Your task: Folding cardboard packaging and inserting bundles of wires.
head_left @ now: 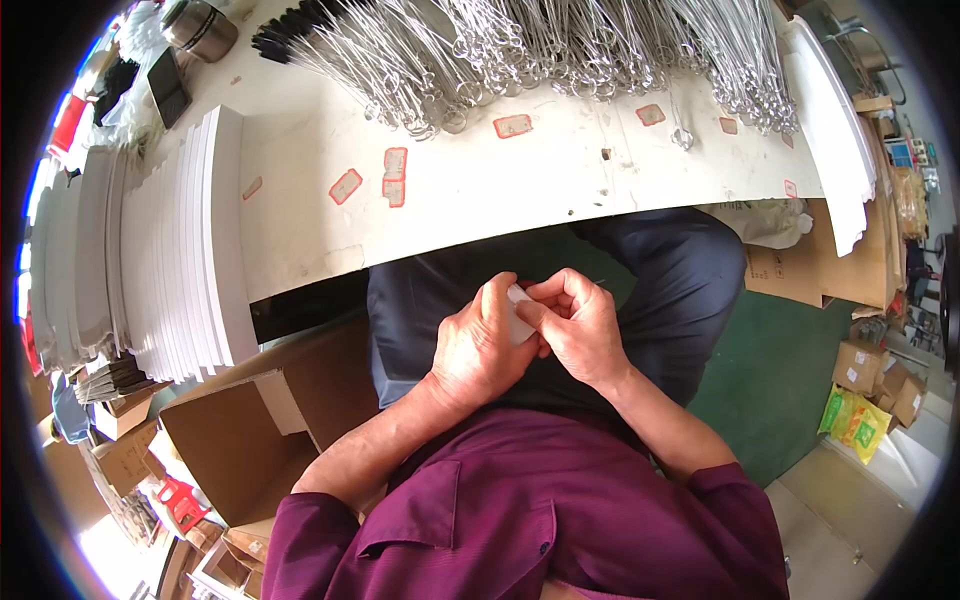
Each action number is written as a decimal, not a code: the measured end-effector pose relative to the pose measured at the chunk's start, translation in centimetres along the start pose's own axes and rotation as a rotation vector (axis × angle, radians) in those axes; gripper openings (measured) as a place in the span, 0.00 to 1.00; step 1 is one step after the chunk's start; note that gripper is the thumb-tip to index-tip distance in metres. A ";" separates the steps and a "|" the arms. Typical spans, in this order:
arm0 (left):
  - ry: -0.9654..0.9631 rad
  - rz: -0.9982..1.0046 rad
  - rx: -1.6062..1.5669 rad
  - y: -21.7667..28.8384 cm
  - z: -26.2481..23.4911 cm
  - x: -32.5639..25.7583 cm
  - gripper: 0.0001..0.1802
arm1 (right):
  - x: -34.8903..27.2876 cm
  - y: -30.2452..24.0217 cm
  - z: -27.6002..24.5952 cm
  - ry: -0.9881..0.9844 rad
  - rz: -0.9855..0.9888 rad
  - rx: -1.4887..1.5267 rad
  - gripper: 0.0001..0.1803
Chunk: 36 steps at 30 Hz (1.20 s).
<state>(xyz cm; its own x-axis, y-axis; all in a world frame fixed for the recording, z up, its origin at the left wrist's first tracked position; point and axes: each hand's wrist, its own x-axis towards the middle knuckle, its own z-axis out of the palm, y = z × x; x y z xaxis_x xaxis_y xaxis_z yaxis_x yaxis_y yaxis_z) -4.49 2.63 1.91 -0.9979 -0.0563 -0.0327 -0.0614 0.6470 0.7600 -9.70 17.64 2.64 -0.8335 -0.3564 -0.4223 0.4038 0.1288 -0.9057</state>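
Observation:
Over my lap, my left hand (480,340) is wrapped round a small white object (519,318), whose kind I cannot make out. My right hand (578,325) meets it from the other side, thumb and fingertips pinched together against the same white piece. Most of that piece is hidden by my fingers. Both hands are just off the table's near edge. On the far side of the white table (480,195) lies a big pile of thin wire-handled brushes (560,50) with ring ends toward me; black bristles (300,25) show at the left.
Stacked white flat cartons (180,250) stand at the table's left, more white sheets (835,130) at its right. A metal flask (200,30) and a dark phone (168,87) are at the far left. An open cardboard box (240,440) is beside my left arm.

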 end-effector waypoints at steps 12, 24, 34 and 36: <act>-0.012 0.049 0.013 -1.6 0.0 -1.3 0.25 | 0.7 1.2 -1.4 -0.031 0.093 0.231 0.10; -0.008 -0.025 0.003 -1.1 -1.2 -0.8 0.29 | -0.7 1.0 -0.1 0.011 -0.153 -0.051 0.11; 0.053 0.015 -0.007 -1.7 -1.0 -0.9 0.28 | -1.0 1.4 0.7 0.018 -0.544 -0.448 0.24; 0.057 0.017 0.009 -1.6 -1.2 -1.2 0.28 | -1.1 1.4 0.5 -0.008 -0.554 -0.423 0.24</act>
<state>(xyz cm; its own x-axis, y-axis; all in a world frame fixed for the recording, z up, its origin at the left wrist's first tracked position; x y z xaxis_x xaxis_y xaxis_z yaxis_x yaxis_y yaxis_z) -3.22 0.78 1.53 -0.9959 -0.0884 0.0174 -0.0450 0.6550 0.7543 -8.06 17.76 1.86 -0.8709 -0.4801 0.1049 -0.2631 0.2751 -0.9247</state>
